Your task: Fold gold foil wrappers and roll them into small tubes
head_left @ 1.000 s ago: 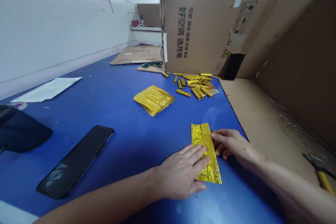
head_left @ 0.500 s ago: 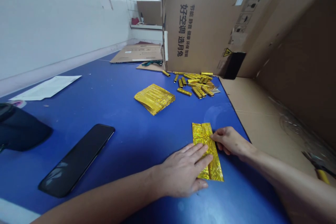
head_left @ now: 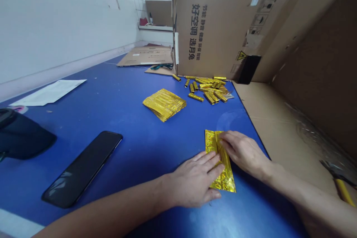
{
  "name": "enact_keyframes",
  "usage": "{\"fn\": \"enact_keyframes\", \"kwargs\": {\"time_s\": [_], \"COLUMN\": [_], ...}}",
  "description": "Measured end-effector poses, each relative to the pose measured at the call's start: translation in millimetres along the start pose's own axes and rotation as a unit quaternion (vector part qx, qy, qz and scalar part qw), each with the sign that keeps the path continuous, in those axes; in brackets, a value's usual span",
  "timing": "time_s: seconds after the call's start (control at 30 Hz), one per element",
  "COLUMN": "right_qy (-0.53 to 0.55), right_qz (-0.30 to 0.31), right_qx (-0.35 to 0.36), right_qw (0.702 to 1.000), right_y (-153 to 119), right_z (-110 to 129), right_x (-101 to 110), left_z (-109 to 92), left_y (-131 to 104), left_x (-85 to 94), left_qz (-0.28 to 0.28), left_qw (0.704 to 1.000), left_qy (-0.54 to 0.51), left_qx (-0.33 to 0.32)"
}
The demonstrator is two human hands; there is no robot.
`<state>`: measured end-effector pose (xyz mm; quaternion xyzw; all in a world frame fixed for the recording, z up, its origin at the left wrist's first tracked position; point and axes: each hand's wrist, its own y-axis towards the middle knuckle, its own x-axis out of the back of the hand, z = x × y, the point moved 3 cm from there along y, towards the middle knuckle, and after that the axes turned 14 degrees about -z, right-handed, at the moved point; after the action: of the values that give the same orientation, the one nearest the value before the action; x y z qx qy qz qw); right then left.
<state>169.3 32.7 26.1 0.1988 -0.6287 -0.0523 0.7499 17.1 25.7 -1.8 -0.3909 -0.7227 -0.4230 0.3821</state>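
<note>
A shiny gold foil sheet (head_left: 227, 180) lies on the blue table, with creases running along its length. My left hand (head_left: 196, 180) rests flat across its middle, fingers spread and pressing on the foil. At the sheet's upper right edge is my right hand (head_left: 242, 152), its fingers drawn together on the foil edge; the fingertips partly cover that edge. Beyond the hands sits a stack of flat gold sheets (head_left: 164, 104). Several small rolled gold tubes (head_left: 210, 97) lie in a loose pile near the cardboard box.
A black phone (head_left: 83, 169) lies at the left, near a dark object (head_left: 25, 135) and a white paper (head_left: 51, 92). The large cardboard box (head_left: 220, 26) stands at the back. Pliers with yellow handles (head_left: 344, 192) are at the right.
My right hand has moved up and left over the foil, and the sheet's right edge is now folded inward under its fingers. My left hand has stayed in place.
</note>
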Motion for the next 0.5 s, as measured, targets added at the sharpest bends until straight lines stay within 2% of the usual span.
{"fn": "enact_keyframes", "kwargs": {"time_s": [0.07, 0.13, 0.2, 0.27, 0.5], "right_qy": [0.063, 0.094, 0.097, 0.082, 0.024], "right_qz": [0.032, 0.086, 0.125, 0.138, 0.122], "right_qx": [0.087, 0.124, 0.134, 0.134, 0.132], "right_qw": [0.994, 0.984, 0.978, 0.978, 0.983], "right_y": [-3.3, -6.6, -7.8, -5.8, 2.4], "right_z": [8.7, 10.4, 6.8, 0.7, -7.4], "right_x": [-6.4, -16.0, -24.7, -30.2, -35.7], "left_z": [-0.2, -0.2, -0.7, -1.6, -11.4], "left_y": [0.8, 1.3, 1.1, 0.0, -7.9], "left_x": [-0.3, -0.3, 0.0, 0.6, 0.0], "left_qz": [-0.007, -0.013, -0.012, -0.006, 0.030], "left_qw": [1.000, 1.000, 1.000, 1.000, 0.999], "left_qy": [0.002, 0.008, 0.012, 0.014, 0.006], "left_qx": [0.002, 0.004, 0.000, -0.006, -0.011]}}
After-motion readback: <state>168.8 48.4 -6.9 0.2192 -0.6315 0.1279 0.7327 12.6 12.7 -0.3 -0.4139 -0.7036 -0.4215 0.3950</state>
